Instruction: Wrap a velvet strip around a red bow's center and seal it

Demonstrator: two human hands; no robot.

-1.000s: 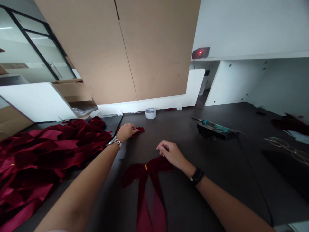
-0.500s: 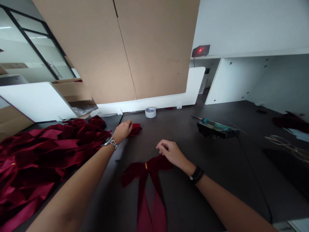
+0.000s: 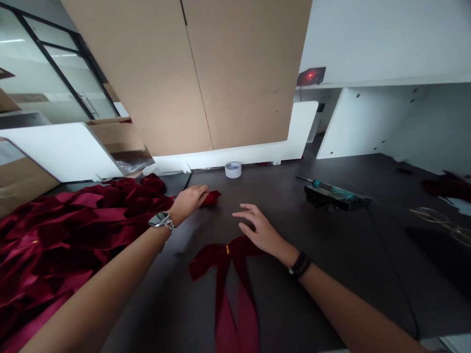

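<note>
A dark red velvet bow point(image 3: 239, 247) with a gold band at its middle lies flat on the dark table, its tails pointing towards me. Just above its right loop is my right hand point(image 3: 257, 229), fingers spread and holding nothing. My left hand point(image 3: 188, 202) has its fingers closed beside a small red velvet piece point(image 3: 211, 197); the fingertips are partly hidden, and what they grip cannot be made out. Left of that hand, a large pile of red velvet bows point(image 3: 84, 220) covers the table.
A roll of white tape point(image 3: 233, 170) stands near the back panel. To the right lie a soldering iron point(image 3: 324, 187) on a black box point(image 3: 333, 200), its cord and a pair of glasses point(image 3: 441, 223). Tall cardboard point(image 3: 221, 73) rises behind the table.
My right hand's fingers have spread from a loosely closed pose. My left hand has turned slightly, still beside the small red piece. The whole view has shifted a little.
</note>
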